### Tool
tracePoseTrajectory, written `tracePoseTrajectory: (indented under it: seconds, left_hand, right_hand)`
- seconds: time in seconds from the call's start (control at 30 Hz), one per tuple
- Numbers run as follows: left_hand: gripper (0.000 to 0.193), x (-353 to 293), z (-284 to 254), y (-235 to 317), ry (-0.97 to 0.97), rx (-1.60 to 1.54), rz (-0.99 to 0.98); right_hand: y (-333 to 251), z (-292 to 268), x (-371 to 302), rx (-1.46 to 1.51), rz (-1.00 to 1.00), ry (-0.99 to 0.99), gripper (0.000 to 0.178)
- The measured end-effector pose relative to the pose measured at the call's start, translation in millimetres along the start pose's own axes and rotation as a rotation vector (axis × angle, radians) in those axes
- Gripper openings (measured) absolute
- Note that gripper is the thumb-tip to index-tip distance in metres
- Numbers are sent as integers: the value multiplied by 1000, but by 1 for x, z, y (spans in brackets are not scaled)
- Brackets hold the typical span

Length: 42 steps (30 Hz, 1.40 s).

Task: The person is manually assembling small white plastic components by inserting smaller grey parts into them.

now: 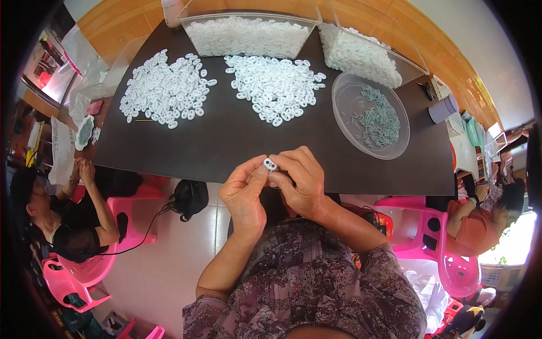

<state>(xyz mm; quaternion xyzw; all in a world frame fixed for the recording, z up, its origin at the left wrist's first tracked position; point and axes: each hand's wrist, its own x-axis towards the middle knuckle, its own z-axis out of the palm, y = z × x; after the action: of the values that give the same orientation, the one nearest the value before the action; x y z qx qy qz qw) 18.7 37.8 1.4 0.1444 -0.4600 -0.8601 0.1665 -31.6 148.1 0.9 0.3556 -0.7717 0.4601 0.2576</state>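
Observation:
In front of my chest, at the near edge of the dark table, both hands meet around one small white oval piece with two holes [270, 165]. My left hand [246, 189] pinches it between thumb and forefinger. From the other side, the fingers of my right hand [302, 179] close on the same piece; whether they hold something smaller too is hidden. Beyond my hands lies a pile of similar white two-holed pieces [274, 85], with a second pile [166, 90] to its left. To the right, a round clear tray [343, 121] contains many small grey-green pieces [379, 120], possibly springs.
Two clear bins of white pieces, one [248, 37] at the back and one [361, 53] back right, border the dark table [169, 147]. A grey-purple cylinder [443, 109] stands right. People sit left [73, 220] and right [480, 220], near pink chairs [420, 231].

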Motion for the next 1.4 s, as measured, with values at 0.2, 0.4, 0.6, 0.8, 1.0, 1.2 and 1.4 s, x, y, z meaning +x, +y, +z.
tracePoseTrajectory:
  seconds: [0.2,0.4,0.6,0.8,1.0,1.2,1.4]
  left_hand:
    - [18,3,-5,1,-47,41,-19]
    - [22,6,-8,6,-125,36,-34]
    - [23,13,-18,1,-231,89,32]
    - [26,9,-14,3,-213,35,36]
    - [25,3,-7,-3,-167,95,141]
    - [24,-1,-7,-7,-147,240,332]
    - [21,-2,-4,-9,-121,118,272]
  right_hand:
    - [2,1,-2,-8,-4,-13,31]
    - [2,0,-1,8,-11,-32,32]
    - [2,-1,-1,46,0,-16,32]
    - [-4,-1,2,50,30,-30,30]
    - [-6,3,-2,72,54,-6,30]
    - [-5,8,-5,76,-12,60,34]
    - [-5,11,-11,127,49,69,35]
